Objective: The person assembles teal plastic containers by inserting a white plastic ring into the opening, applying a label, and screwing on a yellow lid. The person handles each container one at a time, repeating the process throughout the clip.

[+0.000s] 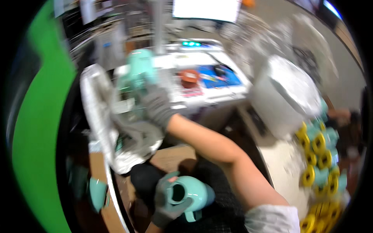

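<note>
Over the lap (227, 200), left hand (166, 205) holds teal jug (195, 189), axis crosswise, mouth (178, 193) leftward; right hand's (155, 104) grip unclear

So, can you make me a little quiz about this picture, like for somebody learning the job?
1. Pick one. What color is the jug in the left hand?
A) yellow
B) teal
C) black

2. True or false? The right hand is bare.

3. Fill in the blank. Among the teal pieces at the far right of the picture are many ___ rings.

Key:
1. B, teal.
2. False. It wears a gray glove.
3. yellow
</note>
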{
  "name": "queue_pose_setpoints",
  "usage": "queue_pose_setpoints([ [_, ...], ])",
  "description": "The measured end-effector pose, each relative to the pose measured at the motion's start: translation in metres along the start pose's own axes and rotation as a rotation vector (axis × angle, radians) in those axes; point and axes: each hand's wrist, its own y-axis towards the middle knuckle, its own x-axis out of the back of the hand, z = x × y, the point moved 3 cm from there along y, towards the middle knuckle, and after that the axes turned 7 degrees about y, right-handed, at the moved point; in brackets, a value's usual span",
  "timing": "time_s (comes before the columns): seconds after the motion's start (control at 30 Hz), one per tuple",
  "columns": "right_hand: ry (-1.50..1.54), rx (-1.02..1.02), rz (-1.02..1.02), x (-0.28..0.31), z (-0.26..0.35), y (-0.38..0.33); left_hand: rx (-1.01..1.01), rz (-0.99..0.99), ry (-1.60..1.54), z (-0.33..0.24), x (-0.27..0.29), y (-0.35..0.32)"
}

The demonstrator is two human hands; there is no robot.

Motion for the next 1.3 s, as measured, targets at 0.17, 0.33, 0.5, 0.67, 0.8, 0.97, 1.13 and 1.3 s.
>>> queue_pose_setpoints([
  [0.17, 0.262, 0.155, -0.188, 0.078, 0.0, -0.161, 0.154, 0.052, -0.409, -0.004, -0.007, -0.002],
  [0.33, 0.056, -0.363, -0.051, 0.178, -0.051, -0.34, -0.096, 0.283, 0.065, -0.021, -0.008, 0.035],
  [0.5, -0.012, -0.718, -0.069, 0.213, -0.056, -0.459, -0.205, 0.252, 0.222, -0.039, -0.019, 0.044],
  [0.67, 0.104, -0.757, -0.082, 0.2, -0.047, -0.485, -0.256, 0.289, 0.305, -0.068, -0.037, 0.054],
  [0.8, 0.205, -0.716, -0.099, 0.19, -0.041, -0.469, -0.286, 0.3, 0.317, -0.073, -0.041, 0.056],
  [0.97, 0.216, -0.712, -0.168, 0.209, -0.047, -0.474, -0.378, 0.346, 0.361, -0.087, -0.061, 0.077],
  [1.13, 0.234, -0.636, -0.199, 0.235, -0.053, -0.463, -0.115, 0.293, 0.151, -0.065, -0.048, 0.053],
  [1.3, -0.111, -0.885, -0.349, 0.314, -0.069, -0.543, -0.342, 0.544, 0.456, -0.07, -0.045, 0.073],
])
